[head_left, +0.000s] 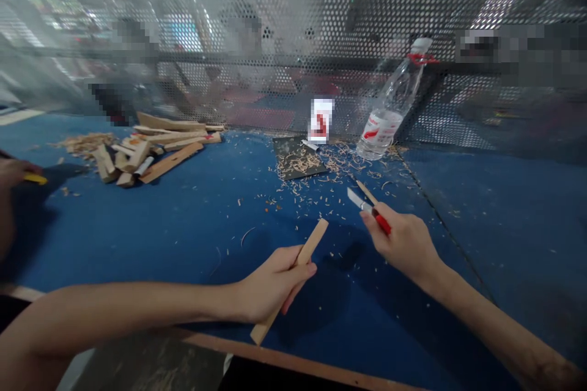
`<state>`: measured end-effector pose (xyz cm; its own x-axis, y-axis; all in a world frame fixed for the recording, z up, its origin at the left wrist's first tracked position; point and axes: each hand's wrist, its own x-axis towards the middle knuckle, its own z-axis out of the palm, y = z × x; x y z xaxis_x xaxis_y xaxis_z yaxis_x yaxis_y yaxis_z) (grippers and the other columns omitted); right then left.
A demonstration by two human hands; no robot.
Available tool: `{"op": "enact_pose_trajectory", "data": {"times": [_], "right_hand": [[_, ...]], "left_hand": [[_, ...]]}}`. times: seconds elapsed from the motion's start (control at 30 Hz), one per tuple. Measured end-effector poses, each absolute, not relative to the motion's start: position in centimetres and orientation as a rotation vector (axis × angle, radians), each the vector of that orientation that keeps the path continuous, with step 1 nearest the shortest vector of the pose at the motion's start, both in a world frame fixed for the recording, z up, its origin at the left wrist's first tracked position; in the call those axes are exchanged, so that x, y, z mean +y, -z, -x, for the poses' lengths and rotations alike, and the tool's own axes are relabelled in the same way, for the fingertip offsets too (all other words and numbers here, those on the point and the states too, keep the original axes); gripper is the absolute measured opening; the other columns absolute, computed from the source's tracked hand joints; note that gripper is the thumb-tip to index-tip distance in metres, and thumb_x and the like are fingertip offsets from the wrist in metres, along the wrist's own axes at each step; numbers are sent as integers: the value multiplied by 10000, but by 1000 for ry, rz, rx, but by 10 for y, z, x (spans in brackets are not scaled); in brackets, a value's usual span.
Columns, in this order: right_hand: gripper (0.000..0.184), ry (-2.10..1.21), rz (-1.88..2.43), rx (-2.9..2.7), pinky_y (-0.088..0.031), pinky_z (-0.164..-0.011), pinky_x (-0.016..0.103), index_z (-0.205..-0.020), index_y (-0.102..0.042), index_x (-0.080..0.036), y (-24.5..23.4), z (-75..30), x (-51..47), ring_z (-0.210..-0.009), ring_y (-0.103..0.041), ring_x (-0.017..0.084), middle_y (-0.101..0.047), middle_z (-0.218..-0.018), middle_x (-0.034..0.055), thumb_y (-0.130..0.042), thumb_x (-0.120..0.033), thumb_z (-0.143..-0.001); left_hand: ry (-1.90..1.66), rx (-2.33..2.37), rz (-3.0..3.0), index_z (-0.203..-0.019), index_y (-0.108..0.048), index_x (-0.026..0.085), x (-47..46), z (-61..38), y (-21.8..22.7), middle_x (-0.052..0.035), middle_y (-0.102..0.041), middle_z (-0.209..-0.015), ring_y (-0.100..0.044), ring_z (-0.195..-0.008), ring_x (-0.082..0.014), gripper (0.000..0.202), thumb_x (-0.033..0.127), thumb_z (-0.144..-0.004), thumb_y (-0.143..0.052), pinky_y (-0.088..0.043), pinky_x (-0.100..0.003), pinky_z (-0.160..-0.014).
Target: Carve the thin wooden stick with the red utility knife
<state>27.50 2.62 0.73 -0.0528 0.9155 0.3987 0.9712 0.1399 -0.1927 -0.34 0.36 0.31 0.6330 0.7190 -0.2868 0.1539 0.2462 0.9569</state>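
Blue workbench (192,226) scattered with pale shavings (293,195), seen from above. The left hand (275,286) has its fingers curled firmly around a flat strip of light wood (312,239) at mid-length, both ends free; it looks light and stiff, best held there, though thin enough to splinter. Just right of it, the right hand (401,244) closes around a red-handled utility knife (381,222), blade pointing up and left. Beyond the fingers lie a dark mat (298,159) and a clear plastic water bottle (387,116); far left sit wood offcuts (156,146) and another person's hand (18,174).
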Motion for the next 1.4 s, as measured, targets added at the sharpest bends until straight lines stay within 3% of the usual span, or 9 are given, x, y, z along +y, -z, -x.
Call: {"op": "enact_pose_trajectory", "data": {"times": [0.17,0.3,0.53,0.7,0.87,1.03,1.23,1.4], "right_hand": [[396,-108,1564,-2260,-309,-543,290,-810,-513,-277,-9,-239,-3,-494,-611,178,-635,-564,-15,-342,-525,-1068],[321,-223,1488,-2392,-299,-546,292,-967,-548,-261,-7,-224,-15,-528,-654,173,-719,-670,-15,-330,-454,-1102],[358,-124,1385,-2337,-309,-525,282,-806,-458,-275,-2,-227,-11,-504,-601,160,-641,-634,-22,-355,-445,-1104],[348,-127,1371,-2297,-313,-510,277,-798,-427,-283,-5,-222,-11,-477,-563,147,-584,-603,-46,-366,-448,-1099],[346,-89,1333,-2400,-328,-529,296,-831,-454,-271,-7,-220,-14,-509,-598,163,-624,-639,-21,-327,-437,-1107],[358,-23,1272,-2460,-330,-527,304,-844,-472,-260,-6,-219,-15,-525,-618,168,-641,-653,-7,-283,-396,-1116],[444,144,1216,-2474,-290,-496,300,-824,-504,-246,-6,-222,-12,-478,-578,143,-626,-624,-15,-231,-399,-1139],[488,241,1195,-2473,-288,-486,292,-809,-526,-233,-4,-226,-9,-466,-567,137,-627,-621,-12,-218,-412,-1142]], "left_hand": [[-422,845,-1293,-841,-495,243,7,0,-5,96,-463,-380,-353,-307,-103,328,546,-927,-585,-217,-230,-374],[-426,845,-1311,-899,-530,227,7,-1,-5,94,-469,-387,-363,-313,-108,297,518,-934,-577,-232,-221,-374],[-471,839,-1333,-854,-499,235,7,1,2,90,-479,-396,-361,-332,-99,232,428,-973,-552,-262,-217,-406],[-492,816,-1333,-901,-527,218,6,2,3,91,-491,-416,-372,-341,-100,217,416,-988,-549,-281,-214,-407],[-457,817,-1336,-998,-571,189,6,1,2,105,-485,-409,-385,-340,-101,202,389,-978,-550,-290,-204,-406],[-478,796,-1334,-920,-554,202,4,0,0,108,-465,-391,-360,-330,-96,174,366,-976,-563,-282,-220,-412],[-506,769,-1301,-800,-492,230,1,2,1,110,-427,-386,-300,-349,-86,306,468,-974,-573,-248,-226,-418],[-510,791,-1314,-783,-487,227,0,2,3,108,-411,-389,-294,-352,-80,307,445,-987,-556,-246,-229,-430]]}}
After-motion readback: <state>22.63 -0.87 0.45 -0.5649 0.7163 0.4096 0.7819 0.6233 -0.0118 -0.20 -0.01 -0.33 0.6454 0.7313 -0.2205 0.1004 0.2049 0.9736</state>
